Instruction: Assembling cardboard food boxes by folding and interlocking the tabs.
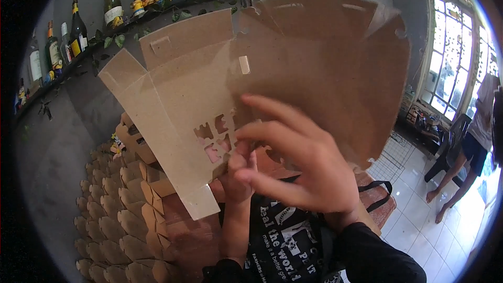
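A flat brown die-cut cardboard box blank (325,73) is held up in front of me, with a fold down its middle, slotted flaps along the top and small letter-shaped cut-outs low on its left panel. My left hand (240,181) grips it from behind by the lower middle. Most of its fingers are hidden, though skin shows through the cut-outs. On the near side, my right hand (309,162) hovers over the fold beside the cut-outs with fingers bent and apart. Whether its fingertips touch the cardboard, I cannot tell.
Several rows of stacked, folded cardboard pieces (115,220) stand at the left. Below lies a reddish-brown surface (194,241). A wall shelf (89,44) carries bottles and small yellow figurines. At the far right, a person (474,136) stands by a dark chair (455,144).
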A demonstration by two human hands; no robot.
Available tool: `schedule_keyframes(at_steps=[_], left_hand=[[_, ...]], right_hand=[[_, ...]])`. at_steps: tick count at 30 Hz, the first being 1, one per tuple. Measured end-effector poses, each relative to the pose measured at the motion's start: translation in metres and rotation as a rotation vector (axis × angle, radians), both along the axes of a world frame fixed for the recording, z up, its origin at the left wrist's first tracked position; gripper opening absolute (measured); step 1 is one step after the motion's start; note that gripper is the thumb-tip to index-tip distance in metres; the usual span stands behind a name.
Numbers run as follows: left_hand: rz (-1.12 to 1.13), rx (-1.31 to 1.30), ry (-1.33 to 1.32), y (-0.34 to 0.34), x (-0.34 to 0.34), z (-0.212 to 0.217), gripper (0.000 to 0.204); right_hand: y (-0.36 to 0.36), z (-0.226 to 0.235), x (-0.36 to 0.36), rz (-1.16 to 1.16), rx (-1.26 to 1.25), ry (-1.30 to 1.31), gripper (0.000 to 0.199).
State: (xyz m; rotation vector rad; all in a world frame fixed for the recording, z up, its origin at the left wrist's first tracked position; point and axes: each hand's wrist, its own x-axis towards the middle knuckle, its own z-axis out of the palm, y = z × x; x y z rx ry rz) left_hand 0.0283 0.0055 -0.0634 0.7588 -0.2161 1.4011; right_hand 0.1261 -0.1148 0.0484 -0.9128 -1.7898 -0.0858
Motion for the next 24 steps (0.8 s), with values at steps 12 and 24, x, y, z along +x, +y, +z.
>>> schedule_keyframes(at_steps=[12, 24], left_hand=[[0.417, -0.003, 0.061, -0.012, -0.003, 0.05, 0.032], [0.429, -0.103, 0.103, 0.0, -0.032, 0.06, 0.034]], right_hand=[[0.013, 0.0, 0.035, -0.742, 0.29, 0.048, 0.059], [0.034, -0.001, 0.051, -0.219, 0.19, 0.542, 0.068]])
